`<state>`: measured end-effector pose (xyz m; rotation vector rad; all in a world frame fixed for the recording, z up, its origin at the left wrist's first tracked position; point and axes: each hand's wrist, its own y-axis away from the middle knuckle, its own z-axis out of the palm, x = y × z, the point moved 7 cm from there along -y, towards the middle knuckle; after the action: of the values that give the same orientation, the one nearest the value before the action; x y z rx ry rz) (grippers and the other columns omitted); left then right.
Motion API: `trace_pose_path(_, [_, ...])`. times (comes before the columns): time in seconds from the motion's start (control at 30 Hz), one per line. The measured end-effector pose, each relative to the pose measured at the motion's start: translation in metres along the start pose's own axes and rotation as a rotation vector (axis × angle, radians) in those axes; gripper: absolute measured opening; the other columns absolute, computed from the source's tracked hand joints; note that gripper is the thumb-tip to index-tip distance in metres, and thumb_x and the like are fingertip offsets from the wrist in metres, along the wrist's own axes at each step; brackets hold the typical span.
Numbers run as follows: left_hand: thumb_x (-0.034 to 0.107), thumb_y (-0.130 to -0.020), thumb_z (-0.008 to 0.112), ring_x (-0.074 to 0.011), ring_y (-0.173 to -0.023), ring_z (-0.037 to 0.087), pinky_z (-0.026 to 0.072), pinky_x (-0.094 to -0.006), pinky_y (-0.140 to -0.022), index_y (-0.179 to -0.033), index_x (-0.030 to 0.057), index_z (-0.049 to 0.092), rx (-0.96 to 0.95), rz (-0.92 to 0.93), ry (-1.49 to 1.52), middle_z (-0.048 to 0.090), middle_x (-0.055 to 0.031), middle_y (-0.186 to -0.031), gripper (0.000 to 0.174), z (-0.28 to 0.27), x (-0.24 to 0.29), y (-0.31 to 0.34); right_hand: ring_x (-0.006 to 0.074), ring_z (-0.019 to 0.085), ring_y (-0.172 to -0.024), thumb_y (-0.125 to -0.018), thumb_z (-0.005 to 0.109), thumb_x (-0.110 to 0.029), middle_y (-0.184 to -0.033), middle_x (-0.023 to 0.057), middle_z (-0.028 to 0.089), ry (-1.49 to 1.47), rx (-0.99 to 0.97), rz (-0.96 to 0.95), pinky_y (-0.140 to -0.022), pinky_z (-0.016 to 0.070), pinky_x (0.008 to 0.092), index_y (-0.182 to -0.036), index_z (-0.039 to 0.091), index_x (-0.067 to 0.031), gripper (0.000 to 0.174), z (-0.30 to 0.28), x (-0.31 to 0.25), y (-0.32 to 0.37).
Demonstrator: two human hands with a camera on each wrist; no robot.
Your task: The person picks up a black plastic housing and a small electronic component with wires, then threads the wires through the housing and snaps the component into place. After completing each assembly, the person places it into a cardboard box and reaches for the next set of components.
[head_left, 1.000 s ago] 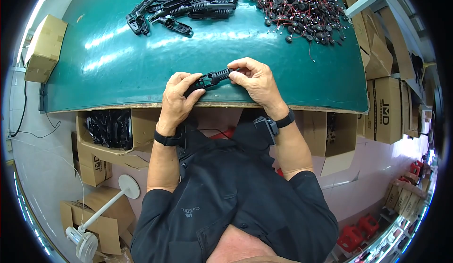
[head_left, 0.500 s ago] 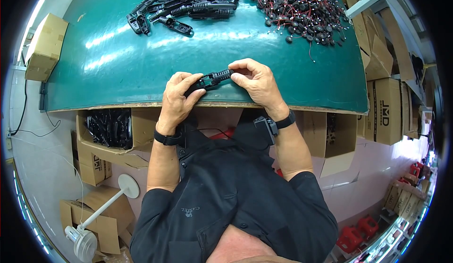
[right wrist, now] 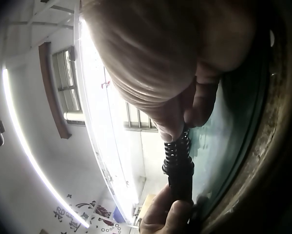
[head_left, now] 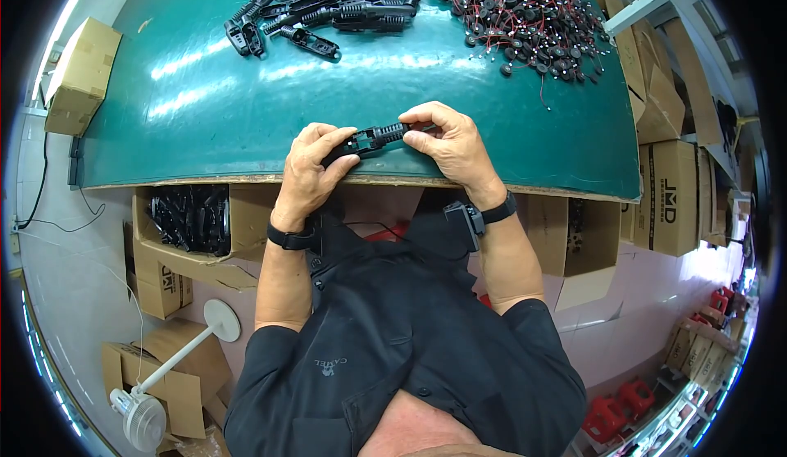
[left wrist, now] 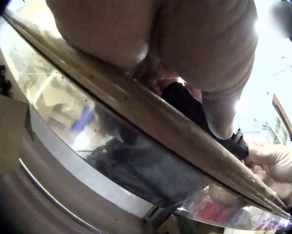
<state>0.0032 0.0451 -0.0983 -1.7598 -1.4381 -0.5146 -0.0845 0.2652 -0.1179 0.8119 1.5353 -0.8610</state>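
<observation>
A black plastic part (head_left: 370, 140) with a ribbed end is held just above the green table's front edge. The left hand (head_left: 311, 168) grips its wider body between thumb and fingers. At the ribbed end, the right hand (head_left: 449, 144) pinches the tip with thumb and index finger. In the right wrist view the ribbed section (right wrist: 177, 155) points up into the right fingertips. The left wrist view shows the dark body (left wrist: 187, 103) partly hidden behind the left hand (left wrist: 194, 44).
Similar black parts (head_left: 373, 16) lie piled at the table's back, beside a heap of small black discs with red wires (head_left: 541, 22). Below the front edge stand open cartons (head_left: 250, 219), one holding black parts. A small box (head_left: 82, 76) sits at the left edge.
The head view has shifted slightly. Both hands keep their hold on the black part, which has barely moved.
</observation>
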Motion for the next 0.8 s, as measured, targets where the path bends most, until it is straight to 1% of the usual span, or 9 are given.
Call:
trace_pose_path(0.17, [0.006,-0.085,0.085,-0.0262,-0.102,0.065,0.0525,-0.0361,-0.093,-0.128,0.0050,0.076,-0.022,-0.001,0.006,0.068,-0.0102,-0.108,0.044,0.0011,-0.0009,-0.0009,0.0101,0.067,-0.102,-0.092,0.080,0.000,-0.113,0.0016,0.072,-0.022,-0.007,-0.007,-0.089,0.0559,0.0245,-0.116,0.079,-0.0015,0.024,-0.0006,0.0003,0.0013])
trace_pose_path(0.27, [0.006,-0.080,0.088,-0.0296,-0.096,0.065,0.0531,-0.0405,-0.083,-0.125,0.0072,0.077,0.011,0.046,0.010,0.070,-0.0112,-0.103,0.046,-0.0003,0.0014,-0.0021,0.0101,0.067,-0.102,-0.092,0.081,0.001,-0.112,0.0016,0.072,-0.041,-0.009,-0.008,-0.089,0.0558,0.0245,-0.115,0.079,-0.0014,0.024,-0.0015,0.0011,0.0017])
trace_pose_path(0.4, [0.006,-0.079,0.088,-0.0297,-0.096,0.065,0.0530,-0.0410,-0.083,-0.125,0.0072,0.077,0.001,0.056,-0.002,0.070,-0.0114,-0.103,0.047,-0.0006,0.0016,-0.0019,0.0101,0.067,-0.102,-0.091,0.081,0.002,-0.112,0.0017,0.072,-0.047,-0.010,-0.015,-0.089,0.0558,0.0246,-0.114,0.079,-0.0012,0.023,-0.0023,0.0019,0.0012])
trace_pose_path(0.7, [0.006,-0.079,0.088,-0.0301,-0.097,0.065,0.0528,-0.0410,-0.085,-0.125,0.0065,0.077,-0.027,0.065,0.011,0.069,-0.0116,-0.103,0.047,-0.0005,0.0003,-0.0022,0.0104,0.067,-0.101,-0.091,0.081,0.002,-0.111,0.0021,0.072,-0.033,-0.009,-0.054,-0.088,0.0555,0.0246,-0.111,0.079,-0.0015,0.021,-0.0015,-0.0001,0.0022])
trace_pose_path(0.8, [0.004,-0.083,0.084,-0.0270,-0.102,0.064,0.0519,-0.0374,-0.092,-0.129,0.0056,0.076,-0.053,0.042,0.025,0.068,-0.0106,-0.108,0.046,-0.0014,-0.0007,-0.0007,0.0106,0.067,-0.102,-0.091,0.081,0.003,-0.111,0.0023,0.073,-0.024,-0.023,-0.055,-0.088,0.0554,0.0247,-0.111,0.079,-0.0015,0.021,0.0003,-0.0033,0.0026])
